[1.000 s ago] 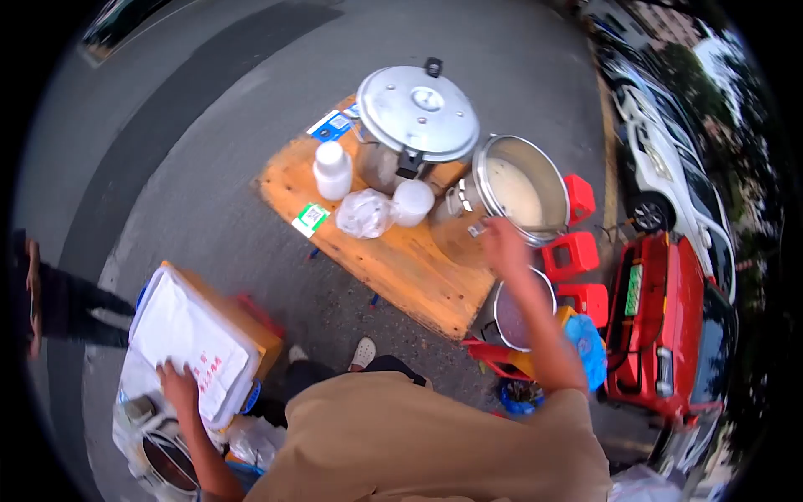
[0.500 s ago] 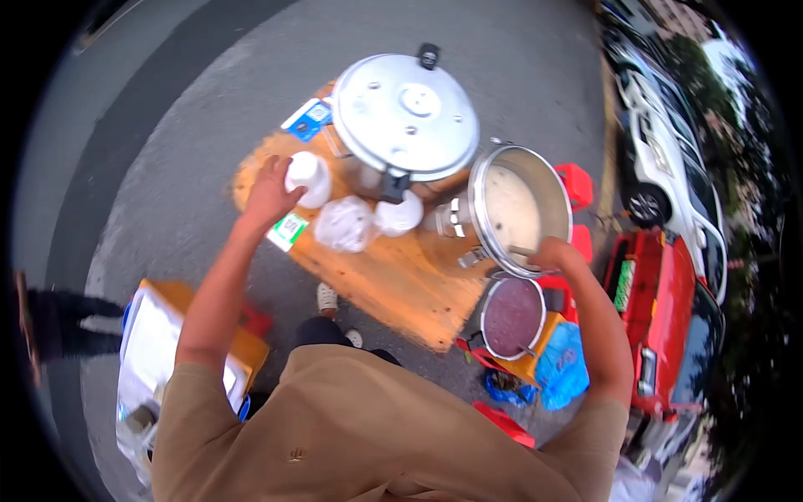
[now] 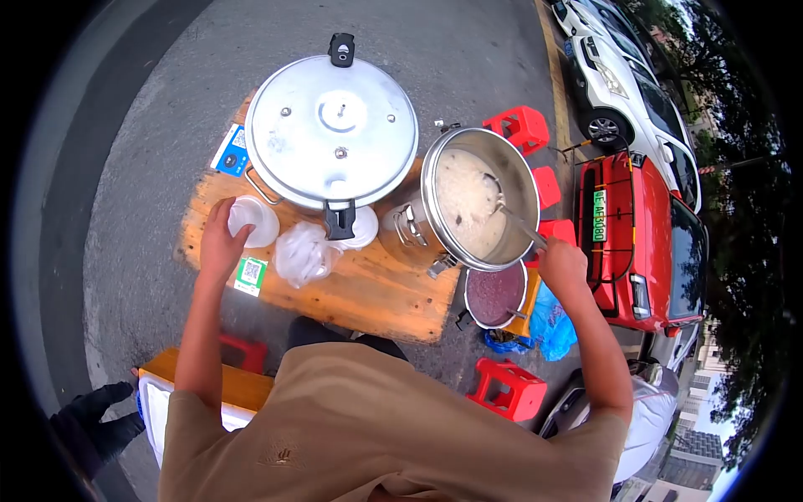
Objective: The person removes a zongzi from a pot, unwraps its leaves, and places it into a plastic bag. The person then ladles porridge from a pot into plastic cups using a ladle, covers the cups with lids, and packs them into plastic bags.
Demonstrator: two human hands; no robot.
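My right hand [image 3: 564, 266] clenches the ladle [image 3: 523, 226]; my left hand [image 3: 219, 244] has its fingers curled round the plastic container [image 3: 254, 222].

The ladle crosses the rim of the open pot [image 3: 522, 176], its head in the pale food [image 3: 465, 188]. The container sits near the table [image 3: 381, 293] edge at left; the plastic bag [image 3: 304, 253] and the lidded pot [image 3: 376, 125] stand between it and the open pot. Bare wood runs along the near edge.
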